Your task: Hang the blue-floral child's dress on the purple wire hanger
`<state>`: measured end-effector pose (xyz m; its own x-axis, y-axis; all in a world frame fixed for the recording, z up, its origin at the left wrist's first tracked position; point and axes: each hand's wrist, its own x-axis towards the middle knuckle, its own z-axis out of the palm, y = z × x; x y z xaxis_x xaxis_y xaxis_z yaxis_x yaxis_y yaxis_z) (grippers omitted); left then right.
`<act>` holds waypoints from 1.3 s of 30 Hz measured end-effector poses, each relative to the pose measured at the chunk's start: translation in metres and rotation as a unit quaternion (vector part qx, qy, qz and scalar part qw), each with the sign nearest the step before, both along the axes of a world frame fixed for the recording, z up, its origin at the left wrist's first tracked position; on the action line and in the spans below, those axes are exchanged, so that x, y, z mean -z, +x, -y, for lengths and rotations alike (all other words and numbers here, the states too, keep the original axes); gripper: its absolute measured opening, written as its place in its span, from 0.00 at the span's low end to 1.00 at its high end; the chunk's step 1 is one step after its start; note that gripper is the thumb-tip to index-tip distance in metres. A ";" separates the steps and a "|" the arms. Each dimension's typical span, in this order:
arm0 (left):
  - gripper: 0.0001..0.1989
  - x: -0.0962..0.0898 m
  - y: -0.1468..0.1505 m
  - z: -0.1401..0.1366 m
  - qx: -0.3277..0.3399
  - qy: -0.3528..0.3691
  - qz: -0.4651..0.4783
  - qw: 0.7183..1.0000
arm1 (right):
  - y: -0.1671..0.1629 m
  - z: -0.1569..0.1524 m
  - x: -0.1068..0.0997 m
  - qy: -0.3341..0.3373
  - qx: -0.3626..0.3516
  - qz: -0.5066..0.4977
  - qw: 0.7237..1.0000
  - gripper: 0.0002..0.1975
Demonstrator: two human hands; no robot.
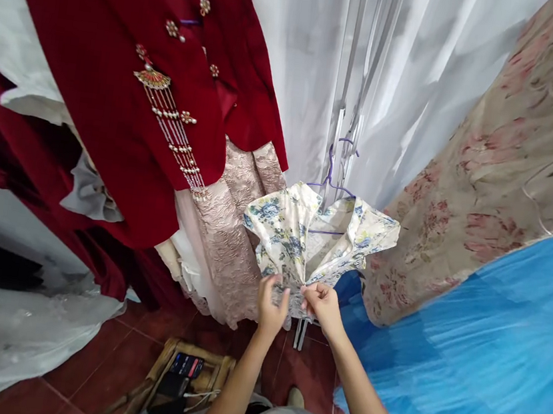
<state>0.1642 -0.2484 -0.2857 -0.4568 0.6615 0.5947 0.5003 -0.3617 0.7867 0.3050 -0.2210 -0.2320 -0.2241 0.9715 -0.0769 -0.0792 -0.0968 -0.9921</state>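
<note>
A short-sleeved white garment with blue and yellow flowers [281, 229] hangs on a purple hanger [330, 173] in front of me. Its open V neckline comes together low at the front. My right hand [321, 304] pinches the fabric at the bottom of that V. My left hand [272, 304] is beside the garment's lower left front, thumb and fingers apart, with nothing visibly held. Whether its fingertips touch the cloth is hard to tell.
On the left hang a dark red jacket [111, 79] with a beaded fan brooch [154, 78] and a pink textured skirt [232, 242]. At right are a beige floral dress [460, 189] and blue tulle [485, 353]. A phone [186, 364] lies on a bamboo stool [164, 358] below.
</note>
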 end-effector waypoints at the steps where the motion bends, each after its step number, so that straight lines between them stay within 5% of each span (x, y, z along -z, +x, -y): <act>1: 0.13 0.000 0.008 -0.001 0.055 -0.016 -0.024 0.998 | 0.000 0.005 -0.003 -0.007 0.002 -0.017 1.000 0.20; 3: 0.09 -0.002 0.023 -0.004 0.106 -0.044 -0.027 0.993 | 0.001 0.012 -0.010 -0.001 0.015 -0.041 0.999 0.19; 6: 0.08 -0.006 0.040 -0.008 0.096 -0.062 0.007 0.993 | 0.001 0.009 -0.030 0.017 0.056 -0.074 0.996 0.19; 14: 0.07 0.003 0.035 0.002 0.136 -0.087 -0.030 0.986 | -0.007 -0.065 -0.144 0.142 0.143 -0.144 0.969 0.15; 17: 0.08 0.001 0.026 -0.007 0.182 -0.080 -0.069 0.978 | -0.011 -0.080 -0.167 0.180 0.149 -0.159 0.959 0.15; 20: 0.07 -0.029 0.010 -0.030 0.201 -0.004 -0.089 0.976 | -0.011 -0.077 -0.166 0.192 0.145 -0.140 0.960 0.14; 24: 0.16 -0.118 -0.014 -0.073 0.144 0.153 -0.128 0.969 | -0.008 -0.062 -0.152 0.188 0.165 -0.091 0.964 0.17; 27: 0.16 -0.186 -0.023 -0.106 0.230 0.124 -0.264 0.928 | -0.007 -0.057 -0.148 0.202 0.181 -0.073 0.960 0.18; 29: 0.14 -0.215 -0.023 -0.121 0.276 0.100 -0.341 0.893 | -0.008 -0.059 -0.148 0.214 0.186 -0.063 0.957 0.19; 33: 0.12 -0.236 -0.017 -0.129 0.310 0.106 -0.356 0.875 | -0.012 -0.070 -0.141 0.227 0.200 -0.053 0.952 0.19; 39: 0.09 -0.262 -0.062 -0.143 0.205 0.188 -0.218 0.935 | -0.026 -0.064 -0.084 0.166 0.203 -0.008 0.965 0.18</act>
